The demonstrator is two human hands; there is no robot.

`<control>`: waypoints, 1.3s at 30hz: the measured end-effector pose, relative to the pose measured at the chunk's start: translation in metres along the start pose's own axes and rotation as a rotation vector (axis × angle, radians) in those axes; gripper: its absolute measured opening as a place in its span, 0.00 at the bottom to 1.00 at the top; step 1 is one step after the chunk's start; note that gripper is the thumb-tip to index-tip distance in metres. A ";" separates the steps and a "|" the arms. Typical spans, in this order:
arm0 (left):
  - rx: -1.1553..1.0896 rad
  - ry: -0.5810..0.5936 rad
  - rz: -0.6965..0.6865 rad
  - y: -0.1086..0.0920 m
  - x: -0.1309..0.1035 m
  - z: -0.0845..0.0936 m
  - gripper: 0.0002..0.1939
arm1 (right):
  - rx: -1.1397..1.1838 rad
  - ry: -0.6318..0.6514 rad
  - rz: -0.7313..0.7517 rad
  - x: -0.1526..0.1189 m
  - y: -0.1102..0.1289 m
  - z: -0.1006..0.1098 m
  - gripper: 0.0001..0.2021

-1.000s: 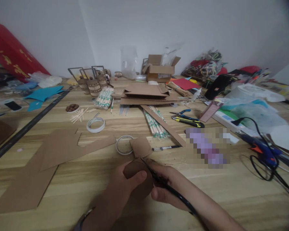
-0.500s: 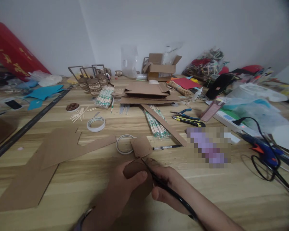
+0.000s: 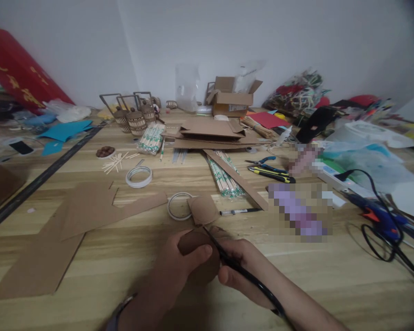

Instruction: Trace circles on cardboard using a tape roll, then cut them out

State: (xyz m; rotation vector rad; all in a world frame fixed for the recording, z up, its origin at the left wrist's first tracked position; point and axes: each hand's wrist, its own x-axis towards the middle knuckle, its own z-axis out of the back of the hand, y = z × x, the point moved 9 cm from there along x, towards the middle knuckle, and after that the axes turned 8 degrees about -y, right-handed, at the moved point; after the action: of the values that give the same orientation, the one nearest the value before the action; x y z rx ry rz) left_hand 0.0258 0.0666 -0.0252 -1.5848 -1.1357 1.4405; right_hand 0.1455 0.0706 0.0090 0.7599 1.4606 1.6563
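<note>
Left hand: the left hand (image 3: 175,271) reaches in from the lower left, its thumb laid across the face of a rounded brown cardboard piece (image 3: 204,266), fingers gripping it from behind.
Right hand: the right hand (image 3: 244,264) comes in from the lower right, forearm slanting up and inward, fingers wrapped around black-handled scissors (image 3: 253,279).
Scissors' tip: angled up and left, at the piece's upper edge, between the two hands.
Cardboard piece: held above the wooden surface (image 3: 317,285).
Just beyond the fingers: a square brown cardboard piece with a round outline (image 3: 204,210), beside a pale tape ring (image 3: 170,212).
Right of that square: a slim black-and-clear pen (image 3: 239,212).
</note>
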 end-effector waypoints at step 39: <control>0.072 -0.074 -0.008 -0.006 -0.002 0.005 0.17 | 0.036 0.024 0.062 -0.001 0.002 -0.005 0.34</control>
State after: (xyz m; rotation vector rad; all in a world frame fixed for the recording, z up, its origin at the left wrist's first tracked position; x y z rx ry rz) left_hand 0.0195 0.0670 -0.0196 -1.4868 -1.1183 1.5283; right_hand 0.1419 0.0669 0.0105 0.8149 1.5012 1.6948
